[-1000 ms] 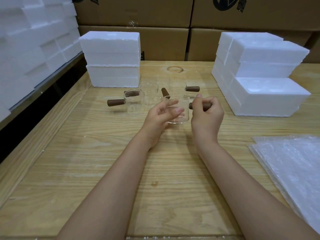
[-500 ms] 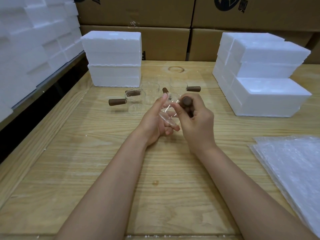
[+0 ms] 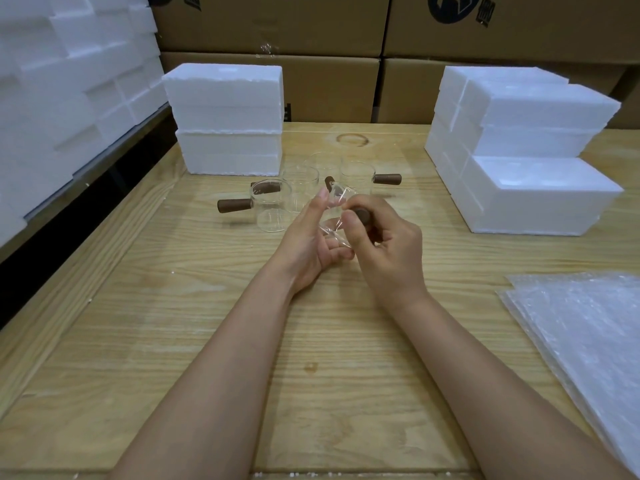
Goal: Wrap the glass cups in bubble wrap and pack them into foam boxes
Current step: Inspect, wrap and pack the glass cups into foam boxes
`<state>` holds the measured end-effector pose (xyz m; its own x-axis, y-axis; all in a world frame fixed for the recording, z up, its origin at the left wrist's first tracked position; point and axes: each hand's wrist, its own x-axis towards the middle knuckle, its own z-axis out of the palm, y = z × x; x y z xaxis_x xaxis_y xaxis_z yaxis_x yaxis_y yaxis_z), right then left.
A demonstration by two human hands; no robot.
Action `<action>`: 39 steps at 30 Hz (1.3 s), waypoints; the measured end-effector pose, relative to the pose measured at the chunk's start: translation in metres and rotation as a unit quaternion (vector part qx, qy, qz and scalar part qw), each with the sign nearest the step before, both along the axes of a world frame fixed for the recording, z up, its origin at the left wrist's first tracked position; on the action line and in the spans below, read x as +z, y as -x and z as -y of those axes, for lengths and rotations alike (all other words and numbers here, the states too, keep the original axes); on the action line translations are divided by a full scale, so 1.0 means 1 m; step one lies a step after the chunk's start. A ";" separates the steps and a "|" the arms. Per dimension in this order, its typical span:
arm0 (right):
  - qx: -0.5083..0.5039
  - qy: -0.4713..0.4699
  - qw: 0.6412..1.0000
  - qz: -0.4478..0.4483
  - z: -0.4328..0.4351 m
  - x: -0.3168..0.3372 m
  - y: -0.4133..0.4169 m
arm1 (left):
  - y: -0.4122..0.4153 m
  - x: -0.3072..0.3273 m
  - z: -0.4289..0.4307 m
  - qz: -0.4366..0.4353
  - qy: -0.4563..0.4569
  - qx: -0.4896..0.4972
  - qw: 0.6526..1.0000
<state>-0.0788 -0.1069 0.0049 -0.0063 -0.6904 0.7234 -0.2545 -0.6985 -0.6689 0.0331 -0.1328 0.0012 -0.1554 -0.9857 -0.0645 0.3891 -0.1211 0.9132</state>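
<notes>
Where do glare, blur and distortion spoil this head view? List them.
Head view: the held glass cup is nearly invisible, marked only by highlights between left hand and right hand; the wide-angle lens stretches the frame's edges; foam boxes wash out to near featureless white; lighting soft, shadows faint.

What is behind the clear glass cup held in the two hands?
Several other clear glass cups with brown handles stand on the wooden table behind the held clear glass cup, then brown cardboard cartons. The right hand and left hand cover the table nearest it.
</notes>
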 end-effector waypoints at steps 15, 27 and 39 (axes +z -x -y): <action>0.068 -0.077 0.994 0.044 0.004 -0.005 -0.004 | -0.001 -0.003 0.002 -0.014 0.017 0.044 0.999; -0.068 0.019 0.997 -0.019 -0.001 -0.007 -0.005 | 0.000 -0.001 0.002 -0.058 -0.002 0.007 0.998; -0.118 -0.059 0.986 0.100 0.015 -0.004 0.016 | 0.002 -0.009 -0.001 -0.019 0.102 -0.049 0.993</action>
<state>-0.0951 -0.1219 0.0012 -0.3112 -0.7316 0.6066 -0.2543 -0.5509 -0.7949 0.0314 -0.1318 -0.0077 -0.2494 -0.9579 0.1421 0.4190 0.0256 0.9076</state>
